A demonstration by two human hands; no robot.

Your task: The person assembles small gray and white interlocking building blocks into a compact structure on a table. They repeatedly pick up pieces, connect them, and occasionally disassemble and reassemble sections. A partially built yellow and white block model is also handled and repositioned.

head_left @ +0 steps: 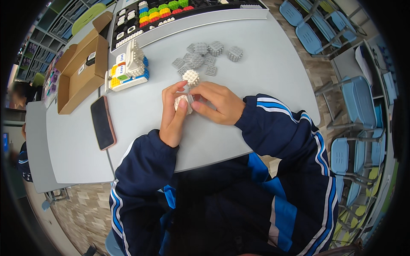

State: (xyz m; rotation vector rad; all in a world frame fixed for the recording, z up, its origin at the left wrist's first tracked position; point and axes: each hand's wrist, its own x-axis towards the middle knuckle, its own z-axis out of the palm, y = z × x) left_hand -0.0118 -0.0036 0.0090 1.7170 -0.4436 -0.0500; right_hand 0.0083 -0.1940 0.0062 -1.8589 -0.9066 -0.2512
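Over the near part of the table, my left hand (171, 119) is closed round a white studded building block (181, 101), thumb on its near side. My right hand (218, 103) meets it from the right, its fingertips pinching a small pale grey building piece (191, 98) against the block's side. Just beyond my fingertips is another white studded block (191, 77); whether it joins the held one is hidden by my fingers. Farther off lies a loose group of grey building blocks (197, 60), some flat, some cube-shaped.
Left of the blocks stands a white, blue and yellow block model (130, 70). A dark-screened phone (103, 123) lies nearer, beside an open cardboard box (82, 72). At the back is a tray (205, 21) of coloured blocks. Blue chairs (358, 102) stand to the right.
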